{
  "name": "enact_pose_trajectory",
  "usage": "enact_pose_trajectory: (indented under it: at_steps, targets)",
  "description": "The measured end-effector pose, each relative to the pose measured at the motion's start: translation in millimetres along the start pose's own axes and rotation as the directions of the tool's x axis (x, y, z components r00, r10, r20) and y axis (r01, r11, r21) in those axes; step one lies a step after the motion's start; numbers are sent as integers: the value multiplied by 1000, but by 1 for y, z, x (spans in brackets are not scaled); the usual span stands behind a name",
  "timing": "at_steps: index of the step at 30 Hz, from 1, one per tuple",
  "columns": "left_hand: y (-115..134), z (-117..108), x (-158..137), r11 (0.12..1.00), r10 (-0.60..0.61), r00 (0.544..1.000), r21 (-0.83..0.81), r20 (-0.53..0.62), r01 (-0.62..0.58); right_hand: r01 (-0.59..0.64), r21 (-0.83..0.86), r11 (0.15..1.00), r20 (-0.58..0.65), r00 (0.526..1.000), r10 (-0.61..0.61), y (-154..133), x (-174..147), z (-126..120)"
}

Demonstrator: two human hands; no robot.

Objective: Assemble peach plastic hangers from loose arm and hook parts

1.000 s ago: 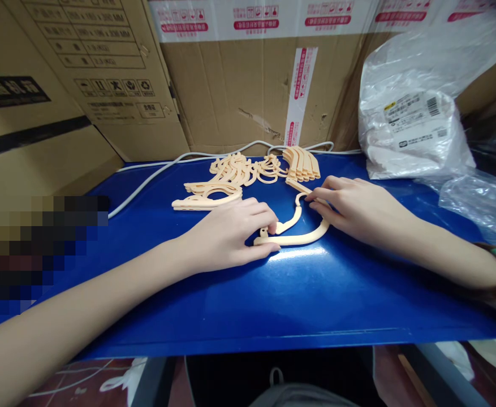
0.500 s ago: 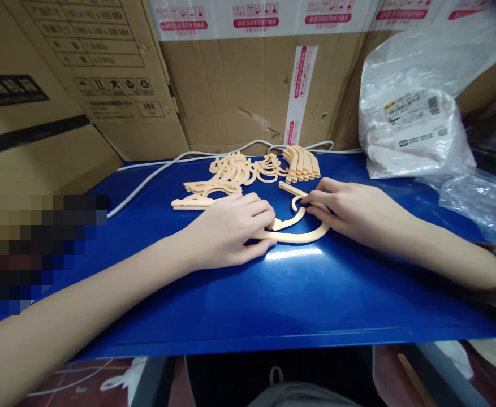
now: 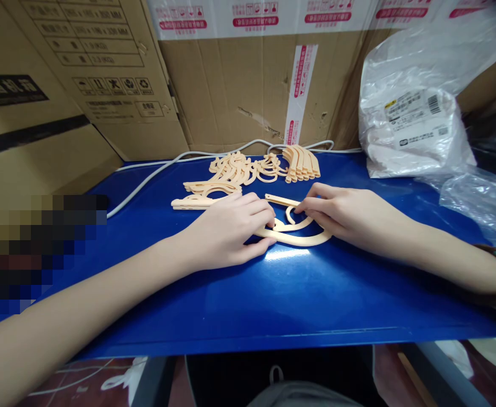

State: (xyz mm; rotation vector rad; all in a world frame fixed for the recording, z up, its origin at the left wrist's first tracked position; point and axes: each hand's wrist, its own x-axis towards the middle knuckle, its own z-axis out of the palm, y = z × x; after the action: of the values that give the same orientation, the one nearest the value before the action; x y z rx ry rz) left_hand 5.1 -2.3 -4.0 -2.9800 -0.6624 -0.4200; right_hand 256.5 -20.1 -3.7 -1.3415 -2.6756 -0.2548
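A cream plastic folding hanger (image 3: 301, 241) lies just over the blue table between my hands. Its curved arm bows toward me, and its small hook (image 3: 289, 215) shows near my right fingertips. My left hand (image 3: 241, 229) is closed on the hanger's left end, thumb in front and fingers over it. With bent fingers, my right hand (image 3: 332, 209) pinches the hanger beside the hook; a straight slotted arm (image 3: 279, 200) sticks out leftward from under these fingers. The hanger's joint is partly hidden by my hands. Folded cream hangers (image 3: 192, 203) lie just beyond my left hand.
Behind lie a pile of loose cream hooks and curved pieces (image 3: 234, 168) and a stack of curved arms (image 3: 302, 164). A white cable (image 3: 158, 168) runs along the back. Cardboard boxes (image 3: 239, 85) wall the rear and left; a plastic bag (image 3: 413, 124) stands right.
The hanger's straight arm and hook have swung left and toward me under my right hand, which has shifted slightly. My left hand stays almost still on the hanger.
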Motion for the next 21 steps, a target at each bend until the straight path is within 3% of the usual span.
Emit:
enact_pose_trajectory:
  at_steps: [9,21]
  targets:
    - [0,2,0,999,15,1000,-32,10,-14,-42,62,997,10,999,41,0,1,1]
    - [0,5,0,995,23,1000,-98,-13,-24,-9,80,997,-14,1000,10,2,1,1]
